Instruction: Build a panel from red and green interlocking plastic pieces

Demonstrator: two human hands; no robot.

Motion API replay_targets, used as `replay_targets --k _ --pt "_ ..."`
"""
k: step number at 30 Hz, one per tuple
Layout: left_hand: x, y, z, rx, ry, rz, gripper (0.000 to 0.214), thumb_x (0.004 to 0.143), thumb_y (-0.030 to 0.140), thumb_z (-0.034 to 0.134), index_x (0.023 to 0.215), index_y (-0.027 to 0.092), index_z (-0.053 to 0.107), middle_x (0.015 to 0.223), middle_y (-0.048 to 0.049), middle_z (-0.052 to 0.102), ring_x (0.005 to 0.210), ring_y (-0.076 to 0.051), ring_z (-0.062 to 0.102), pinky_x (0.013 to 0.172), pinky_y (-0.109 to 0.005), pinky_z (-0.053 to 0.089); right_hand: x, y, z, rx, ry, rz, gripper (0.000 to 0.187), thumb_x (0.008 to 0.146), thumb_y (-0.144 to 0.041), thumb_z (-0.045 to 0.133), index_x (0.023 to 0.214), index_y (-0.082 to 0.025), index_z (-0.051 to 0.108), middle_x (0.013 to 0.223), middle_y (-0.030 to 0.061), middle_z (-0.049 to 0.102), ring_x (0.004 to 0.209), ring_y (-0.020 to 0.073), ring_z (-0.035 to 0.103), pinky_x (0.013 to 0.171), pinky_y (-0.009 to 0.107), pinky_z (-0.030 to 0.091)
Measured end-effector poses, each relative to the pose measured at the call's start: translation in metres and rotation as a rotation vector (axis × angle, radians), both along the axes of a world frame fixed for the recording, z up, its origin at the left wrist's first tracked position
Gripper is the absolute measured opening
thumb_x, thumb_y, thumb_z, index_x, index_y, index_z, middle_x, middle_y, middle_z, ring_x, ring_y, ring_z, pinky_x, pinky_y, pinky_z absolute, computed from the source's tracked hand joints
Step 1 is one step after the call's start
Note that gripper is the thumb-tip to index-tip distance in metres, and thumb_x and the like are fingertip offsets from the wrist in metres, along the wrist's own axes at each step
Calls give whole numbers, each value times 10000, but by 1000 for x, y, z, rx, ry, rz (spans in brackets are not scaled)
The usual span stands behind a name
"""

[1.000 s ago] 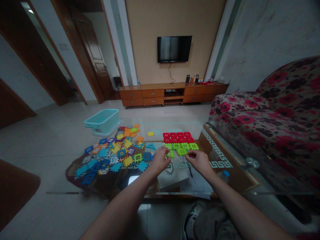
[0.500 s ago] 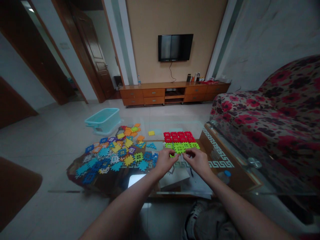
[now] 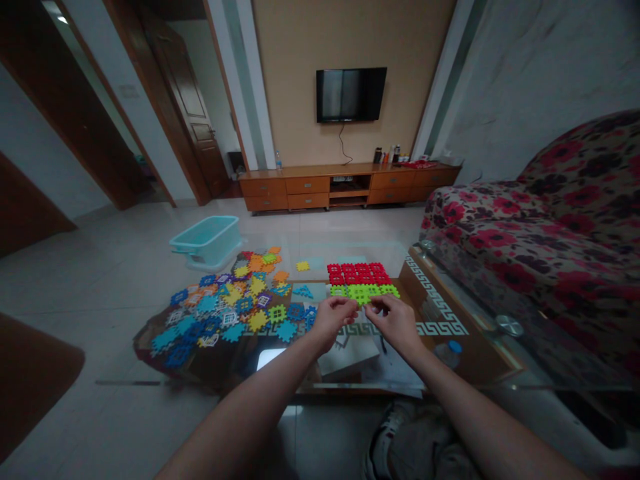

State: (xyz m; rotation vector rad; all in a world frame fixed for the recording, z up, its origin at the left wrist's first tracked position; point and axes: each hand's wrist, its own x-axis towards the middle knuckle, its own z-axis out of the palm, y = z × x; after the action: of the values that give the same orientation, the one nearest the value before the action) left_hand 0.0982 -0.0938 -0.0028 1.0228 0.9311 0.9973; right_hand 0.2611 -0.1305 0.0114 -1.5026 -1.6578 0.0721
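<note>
Just below the joined lime-green lattice tiles [image 3: 364, 293], left hand [image 3: 333, 319] and right hand [image 3: 395, 323] curl inward, grip state unclear

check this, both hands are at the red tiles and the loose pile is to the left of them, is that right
Not quite: the head view shows the left hand and right hand at the green tiles, not the red tiles, which lie just beyond them. The loose pile is to the left, as you said.
</note>
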Motion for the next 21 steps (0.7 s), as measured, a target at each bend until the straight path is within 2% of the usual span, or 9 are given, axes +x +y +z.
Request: replay_targets --k 6,11,14,17,21 --pt "4 -3 -5 -83 -131 -64 475 668 550 790 819 138 608 789 -80 691 691 -140 673 687 -271 528 -4 -2 -3 32 -9 109 110 814 -252 619 863 -175 680 748 39 650 663 173 596 633 288 473" --pt "-4 7 -14 -30 -26 -58 428 649 508 806 744 133 622 698 -35 661 606 -127 630 616 -260 488 -3 -2 -3 -36 -67 166 119 816 -274 641 884 -178 660 757 39 624 691 188 589 646 309 473" --pt "-15 12 -16 31 79 -92 379 647 465 808 700 126 646 612 -12 637 560 -124 591 565 -247 439 1 0 -2 -53 -93 181 286 778 -298 691 1028 -172 635 889 66 638 786 217 603 722 349 499" --pt "-22 13 -17 77 159 -148 347 668 445 790 669 126 654 568 -3 627 533 -116 557 551 -241 407 4 0 -1 -75 -95 265 480 761 -283 712 1211 -189 576 1048 91 630 873 226 604 801 381 514" --pt "-25 11 -18 107 214 -215 344 671 443 780 631 133 636 548 1 620 524 -116 545 549 -240 395 2 0 -1 -110 -91 353 488 757 -236 715 1223 -188 576 1105 102 630 966 237 605 855 391 519"
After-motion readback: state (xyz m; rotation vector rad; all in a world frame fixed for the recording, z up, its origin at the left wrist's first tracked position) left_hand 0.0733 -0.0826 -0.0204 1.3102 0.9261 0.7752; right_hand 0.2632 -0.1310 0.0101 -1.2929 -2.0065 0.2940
